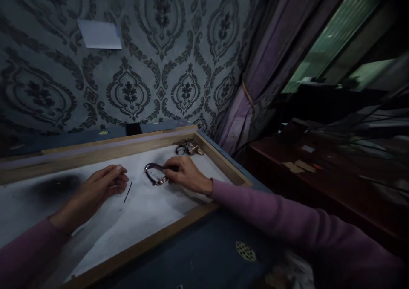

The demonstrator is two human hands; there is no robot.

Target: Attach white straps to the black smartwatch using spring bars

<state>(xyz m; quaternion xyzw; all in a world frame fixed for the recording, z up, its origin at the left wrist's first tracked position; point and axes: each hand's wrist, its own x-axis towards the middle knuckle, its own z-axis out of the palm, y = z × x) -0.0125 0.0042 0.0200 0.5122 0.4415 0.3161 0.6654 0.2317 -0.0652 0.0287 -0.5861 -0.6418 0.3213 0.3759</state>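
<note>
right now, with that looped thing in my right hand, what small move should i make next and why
Perhaps bring your left hand over to steady the far side of the looped item: your right hand holds it by one side only, the left looks empty, and a thin dark stick lies between them.

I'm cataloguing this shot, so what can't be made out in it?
All in the head view:
- Looped item, right end: covered by the right hand.
- Bunched items in the far corner: overlapping and dim, so their number is unclear.
- Wooden tray, left end: cut off by the picture's edge.
- Clutter at far right: blurred.
</note>
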